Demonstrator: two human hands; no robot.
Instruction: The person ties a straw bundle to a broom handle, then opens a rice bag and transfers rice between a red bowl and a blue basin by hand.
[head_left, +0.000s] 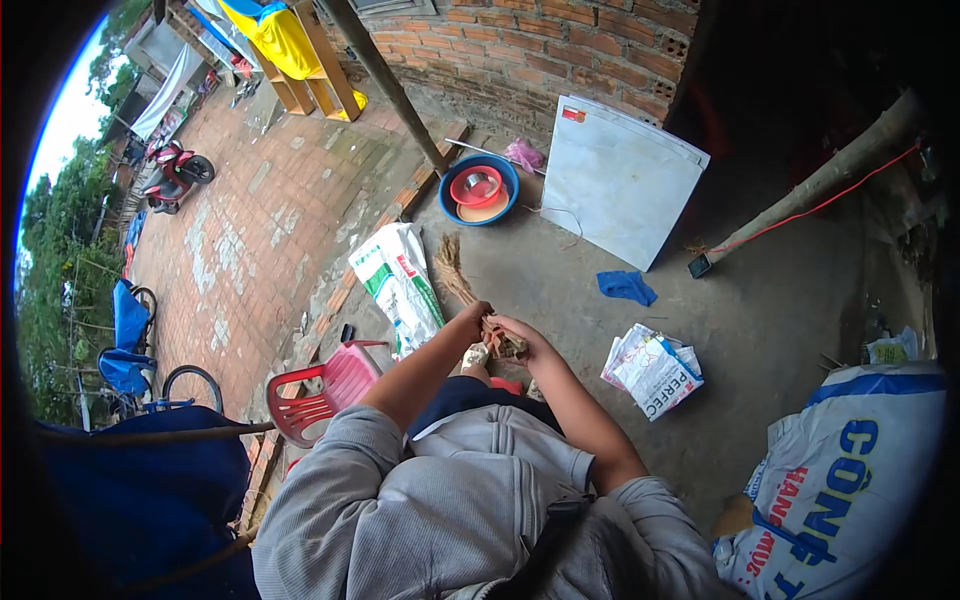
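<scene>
A bundle of dry, straw-coloured stalks slants in front of my lap, its bushy end pointing away from me. My left hand is closed around its middle. Close beside it, my right hand wraps the cut, thicker end near my knees. Some finger detail is too small to make out. A white and green woven sack lies on the ground left of the bundle.
A red plastic chair stands at my left. Ahead are a blue basin holding red bowls and a white panel. To the right lie a blue cloth, printed bags and a large white sack. Wooden posts stand nearby.
</scene>
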